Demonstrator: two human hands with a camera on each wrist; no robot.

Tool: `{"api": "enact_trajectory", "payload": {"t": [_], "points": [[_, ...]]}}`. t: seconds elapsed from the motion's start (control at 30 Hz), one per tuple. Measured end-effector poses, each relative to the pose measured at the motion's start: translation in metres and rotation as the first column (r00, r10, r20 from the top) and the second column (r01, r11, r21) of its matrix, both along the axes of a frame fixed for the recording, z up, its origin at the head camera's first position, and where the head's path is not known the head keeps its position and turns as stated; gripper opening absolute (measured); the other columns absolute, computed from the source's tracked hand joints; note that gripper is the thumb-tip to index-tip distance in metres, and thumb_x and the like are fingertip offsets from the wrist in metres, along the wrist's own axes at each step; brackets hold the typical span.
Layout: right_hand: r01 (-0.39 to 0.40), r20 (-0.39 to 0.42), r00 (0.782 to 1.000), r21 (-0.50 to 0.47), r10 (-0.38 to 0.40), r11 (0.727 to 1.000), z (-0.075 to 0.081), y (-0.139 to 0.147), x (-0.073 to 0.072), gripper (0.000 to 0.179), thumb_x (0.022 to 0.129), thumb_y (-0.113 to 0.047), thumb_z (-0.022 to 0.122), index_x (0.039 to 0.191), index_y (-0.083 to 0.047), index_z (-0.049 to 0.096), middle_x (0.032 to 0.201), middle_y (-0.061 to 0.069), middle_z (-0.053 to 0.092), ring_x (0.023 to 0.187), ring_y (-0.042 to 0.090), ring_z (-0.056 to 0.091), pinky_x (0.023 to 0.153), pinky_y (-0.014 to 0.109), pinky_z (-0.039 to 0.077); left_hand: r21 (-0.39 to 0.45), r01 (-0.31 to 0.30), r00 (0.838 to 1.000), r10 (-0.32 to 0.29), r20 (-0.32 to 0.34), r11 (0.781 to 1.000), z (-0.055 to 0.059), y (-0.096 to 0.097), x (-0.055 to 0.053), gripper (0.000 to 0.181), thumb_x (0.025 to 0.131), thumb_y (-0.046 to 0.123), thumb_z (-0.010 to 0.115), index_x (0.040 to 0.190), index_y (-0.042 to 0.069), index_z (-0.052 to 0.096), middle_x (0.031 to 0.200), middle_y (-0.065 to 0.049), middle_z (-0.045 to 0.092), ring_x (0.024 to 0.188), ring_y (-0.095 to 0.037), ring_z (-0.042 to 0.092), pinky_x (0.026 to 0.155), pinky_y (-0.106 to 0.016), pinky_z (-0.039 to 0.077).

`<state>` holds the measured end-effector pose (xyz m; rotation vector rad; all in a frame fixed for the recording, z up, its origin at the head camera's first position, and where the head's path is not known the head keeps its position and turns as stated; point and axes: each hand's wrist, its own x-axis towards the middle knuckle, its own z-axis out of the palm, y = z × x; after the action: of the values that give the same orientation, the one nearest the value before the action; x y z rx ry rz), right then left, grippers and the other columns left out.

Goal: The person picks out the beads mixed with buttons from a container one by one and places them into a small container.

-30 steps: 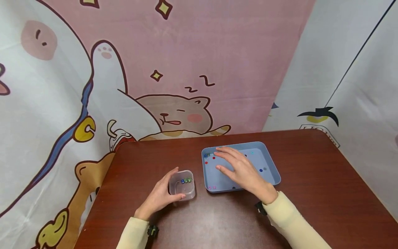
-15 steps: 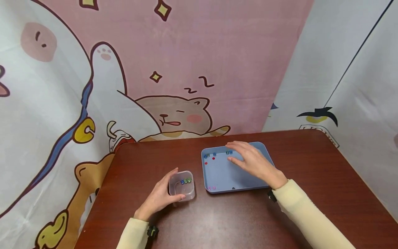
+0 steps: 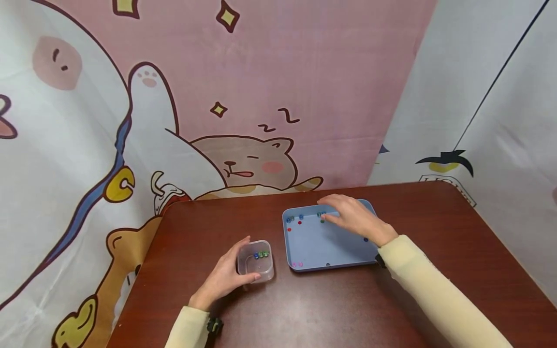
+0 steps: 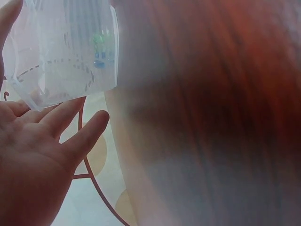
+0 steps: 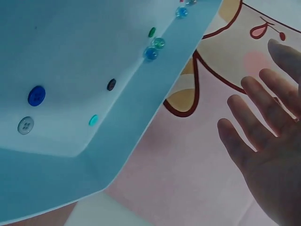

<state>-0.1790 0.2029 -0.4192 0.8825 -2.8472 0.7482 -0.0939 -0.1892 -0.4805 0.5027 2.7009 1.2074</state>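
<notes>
My left hand point(image 3: 224, 275) holds a small clear plastic container point(image 3: 257, 267) on the table, thumb at the near side and fingers at the far side. Several glass marbles point(image 3: 261, 254), green and blue, lie in it. Over the far side of a shallow blue tray point(image 3: 313, 249) hovers my right hand point(image 3: 354, 217), fingers extended and apart, holding nothing visible. Near its fingertips are two marbles point(image 5: 154, 49) and a green button point(image 5: 152, 32) by the tray's far wall. The right wrist view also shows blue point(image 5: 36, 96), grey point(image 5: 26, 125), dark point(image 5: 111, 84) and turquoise point(image 5: 93, 120) buttons.
More marbles point(image 3: 290, 219) sit in the tray's far left corner beside red buttons point(image 3: 300, 223). Pink buttons point(image 3: 298, 264) lie in the near left corner. The brown table point(image 3: 304, 309) ends at a cartoon-printed cloth point(image 3: 339, 87) behind.
My right hand has shifted right and toward the tray's far edge, uncovering marbles there, then dipped slightly left. My left hand stays on the container.
</notes>
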Motion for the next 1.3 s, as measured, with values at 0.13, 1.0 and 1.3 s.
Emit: {"api": "enact_trajectory", "payload": {"t": [0.13,1.0,1.3], "points": [[0.006,0.040,0.999,0.020,-0.006,1.000,-0.005,0.001,-0.007,0.045,0.096,-0.026,0.076,0.134,-0.004,0.067,0.135,0.012,0.066,0.124,0.031,0.062,0.102,0.052,0.050,-0.001,0.003,1.000,-0.003,0.001,1.000,-0.001,0.000,0.000,0.104,0.077,0.042,0.093,0.159,0.012,0.037,0.161,-0.006,0.043,0.139,-0.025,0.048,0.114,-0.054,0.038],[-0.017,0.239,0.971,0.079,-0.002,0.997,-0.034,0.004,-0.036,0.032,0.096,-0.011,0.074,0.128,-0.004,0.072,0.130,0.011,0.070,0.121,0.031,0.064,0.099,0.050,0.052,-0.006,-0.008,1.000,0.008,0.011,1.000,0.000,0.000,-0.001,0.105,0.076,0.043,0.093,0.159,0.012,0.038,0.160,-0.006,0.044,0.137,-0.025,0.050,0.113,-0.054,0.039],[-0.022,0.244,0.970,0.070,0.004,0.997,-0.038,0.007,-0.039,0.032,0.095,-0.009,0.075,0.127,-0.003,0.073,0.129,0.013,0.070,0.122,0.032,0.064,0.100,0.051,0.051,-0.006,0.026,0.996,-0.027,-0.082,1.000,-0.003,-0.001,-0.002,0.101,0.077,0.043,0.092,0.156,0.006,0.041,0.157,-0.011,0.048,0.135,-0.028,0.053,0.108,-0.057,0.043]]}}
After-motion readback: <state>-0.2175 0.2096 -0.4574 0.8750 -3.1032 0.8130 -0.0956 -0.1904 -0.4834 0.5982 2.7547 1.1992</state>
